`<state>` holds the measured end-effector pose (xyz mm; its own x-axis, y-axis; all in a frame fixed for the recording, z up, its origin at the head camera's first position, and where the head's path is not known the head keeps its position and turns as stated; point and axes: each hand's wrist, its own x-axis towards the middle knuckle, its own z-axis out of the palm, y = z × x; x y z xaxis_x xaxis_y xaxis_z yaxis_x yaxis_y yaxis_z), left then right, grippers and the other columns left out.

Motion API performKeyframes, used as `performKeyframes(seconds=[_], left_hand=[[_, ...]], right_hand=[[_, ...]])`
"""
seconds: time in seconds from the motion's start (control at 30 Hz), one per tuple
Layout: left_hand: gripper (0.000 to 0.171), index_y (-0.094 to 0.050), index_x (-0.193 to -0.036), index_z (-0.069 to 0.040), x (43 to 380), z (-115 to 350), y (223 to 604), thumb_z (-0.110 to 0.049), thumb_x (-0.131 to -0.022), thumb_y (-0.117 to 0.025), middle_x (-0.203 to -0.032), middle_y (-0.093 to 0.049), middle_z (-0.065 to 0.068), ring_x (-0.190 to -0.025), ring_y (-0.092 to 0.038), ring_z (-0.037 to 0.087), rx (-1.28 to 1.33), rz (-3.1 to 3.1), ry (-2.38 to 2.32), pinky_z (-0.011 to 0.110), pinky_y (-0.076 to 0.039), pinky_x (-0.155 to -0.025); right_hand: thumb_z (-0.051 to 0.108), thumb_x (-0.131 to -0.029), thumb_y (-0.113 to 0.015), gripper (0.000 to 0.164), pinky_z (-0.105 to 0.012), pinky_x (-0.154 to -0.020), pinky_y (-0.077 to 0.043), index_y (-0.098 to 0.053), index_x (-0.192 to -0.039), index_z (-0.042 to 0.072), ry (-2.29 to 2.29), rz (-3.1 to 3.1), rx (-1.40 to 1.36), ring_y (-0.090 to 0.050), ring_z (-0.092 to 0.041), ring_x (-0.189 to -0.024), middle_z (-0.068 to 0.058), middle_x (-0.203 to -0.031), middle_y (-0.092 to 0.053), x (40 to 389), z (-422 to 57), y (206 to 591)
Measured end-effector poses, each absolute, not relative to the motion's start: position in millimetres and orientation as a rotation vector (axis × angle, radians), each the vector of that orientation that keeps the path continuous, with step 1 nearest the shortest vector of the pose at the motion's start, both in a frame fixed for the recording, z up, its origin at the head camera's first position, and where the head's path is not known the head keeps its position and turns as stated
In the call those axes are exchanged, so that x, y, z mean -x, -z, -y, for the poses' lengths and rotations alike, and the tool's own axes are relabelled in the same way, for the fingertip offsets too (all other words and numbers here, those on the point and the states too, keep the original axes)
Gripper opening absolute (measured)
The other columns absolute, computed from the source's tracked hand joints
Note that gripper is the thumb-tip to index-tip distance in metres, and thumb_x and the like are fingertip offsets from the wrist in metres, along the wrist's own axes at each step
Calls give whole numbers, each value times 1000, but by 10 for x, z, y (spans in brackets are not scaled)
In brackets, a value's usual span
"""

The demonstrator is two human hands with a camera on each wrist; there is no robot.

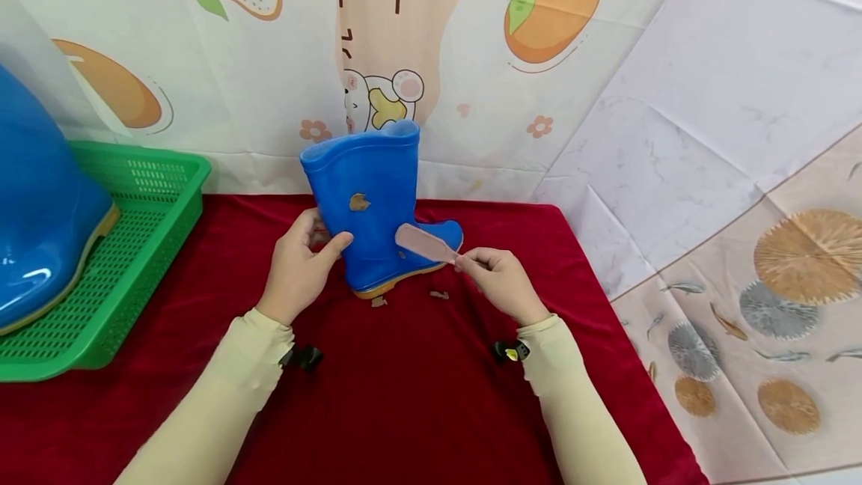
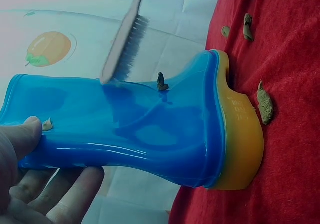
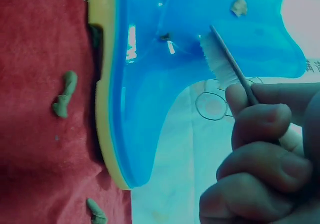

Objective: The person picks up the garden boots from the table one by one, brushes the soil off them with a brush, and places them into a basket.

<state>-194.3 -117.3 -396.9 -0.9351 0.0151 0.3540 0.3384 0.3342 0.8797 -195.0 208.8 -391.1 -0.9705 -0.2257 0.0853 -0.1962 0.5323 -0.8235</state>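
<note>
Standing on the worktop (image 1: 404,403), the blue boot (image 1: 380,227) has the left hand's (image 1: 296,272) fingers gripping its shaft heel-side, while the right hand's (image 1: 500,281) fingers, toe-side, pinch a brush (image 1: 426,244) slanting toward its lower shaft.

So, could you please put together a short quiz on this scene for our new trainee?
1. Which hand holds the brush?
A) Left
B) Right
2. True or false: the left hand holds nothing.
3. Fill in the missing color: a blue boot lies or stands in the ____ basket.

Key:
1. B, the right hand.
2. False; it grips another blue boot.
3. Green.
</note>
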Motion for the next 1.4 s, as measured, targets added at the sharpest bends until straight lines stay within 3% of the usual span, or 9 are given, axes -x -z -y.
performKeyframes(seconds=[0.13, 0.37, 0.53, 0.67, 0.93, 1.13, 1.4], left_hand=[[51, -51, -143, -3, 1938, 1182, 3965, -29, -102, -67, -126, -69, 14, -104, -68, 27, 314, 2316, 1635, 13, -51, -82], [51, -52, -143, -3, 1953, 1180, 3976, -31, -103, -66, -126, -69, 14, -105, -68, 27, 315, 2322, 1635, 17, -53, -84], [51, -52, -143, -3, 1957, 1173, 3970, -31, -103, -66, -125, -69, 14, -104, -68, 27, 314, 2325, 1631, 19, -53, -84], [51, -52, -143, -3, 1951, 1171, 3957, -31, -103, -66, -124, -69, 14, -104, -68, 27, 317, 2323, 1630, 16, -52, -83], [51, -52, -143, -4, 1946, 1176, 3976, -31, -103, -66, -121, -71, 14, -103, -68, 25, 318, 2336, 1620, 21, -54, -84], [52, -51, -145, -4, 1934, 1170, 3975, -31, -103, -66, -123, -70, 14, -105, -68, 27, 324, 2345, 1631, 16, -52, -83], [55, -50, -146, -4, 1916, 1154, 3952, -32, -102, -67, -125, -69, 15, -109, -68, 29, 313, 2370, 1630, 47, -57, -93]], right_hand=[[29, -103, -66, 24, -25, -52, -39, -80, -98, 10, 1244, -2762, 404, -42, -12, -56, 0, -67, -59, 1956, -2086, 3951], [32, -102, -66, 28, -29, -57, -42, -80, -94, 9, 1127, -2731, 335, -44, -15, -57, 0, -63, -54, 1962, -2215, 3896], [29, -102, -66, 25, -28, -59, -46, -80, -94, 9, 1268, -2674, 311, -47, -15, -59, -7, -67, -59, 1959, -2291, 3828], [28, -102, -67, 21, -26, -54, -41, -79, -92, 14, 1473, -2675, 358, -44, -13, -57, -3, -63, -53, 1949, -2266, 3807], [19, -102, -67, 21, -24, -47, -39, -74, -87, 6, 1839, -2738, 531, -49, -13, -54, -2, -63, -57, 1949, -2066, 3928], [16, -102, -68, 17, -24, -48, -38, -76, -91, 6, 1859, -2737, 593, -47, -12, -52, 0, -59, -54, 1950, -1985, 4019], [13, -95, -77, 8, -22, -49, -36, -75, -96, 6, 1799, -2768, 550, -44, -10, -55, 0, -66, -54, 1924, -1946, 3992]])
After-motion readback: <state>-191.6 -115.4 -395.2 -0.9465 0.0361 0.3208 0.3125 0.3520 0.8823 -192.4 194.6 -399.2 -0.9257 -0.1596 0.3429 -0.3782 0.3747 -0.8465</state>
